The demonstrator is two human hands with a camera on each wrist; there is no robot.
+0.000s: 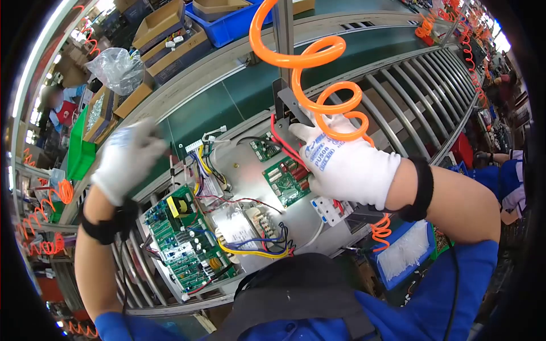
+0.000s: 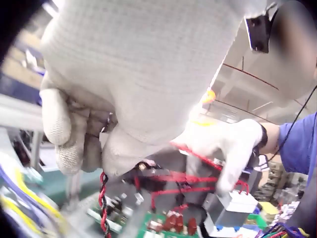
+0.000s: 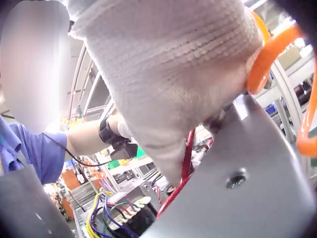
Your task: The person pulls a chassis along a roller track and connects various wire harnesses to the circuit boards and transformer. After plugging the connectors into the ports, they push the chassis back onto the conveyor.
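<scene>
My left hand, in a white knit glove, is blurred in the head view, raised over the left end of the metal chassis. Its curled fingers pinch the end of a twisted red-and-black wire in the left wrist view. At the chassis's far right, my gloved right hand is beside a grey metal bracket. Red wires run into the gap between its thumb and forefinger; its other fingertips are hidden, so I cannot tell its grip. Close by sits a green circuit board with red parts.
A larger circuit board and a transformer are at the chassis's near left. An orange coiled hose hangs in front of the right hand. The roller conveyor stretches away right. Parts boxes and a blue bin stand behind.
</scene>
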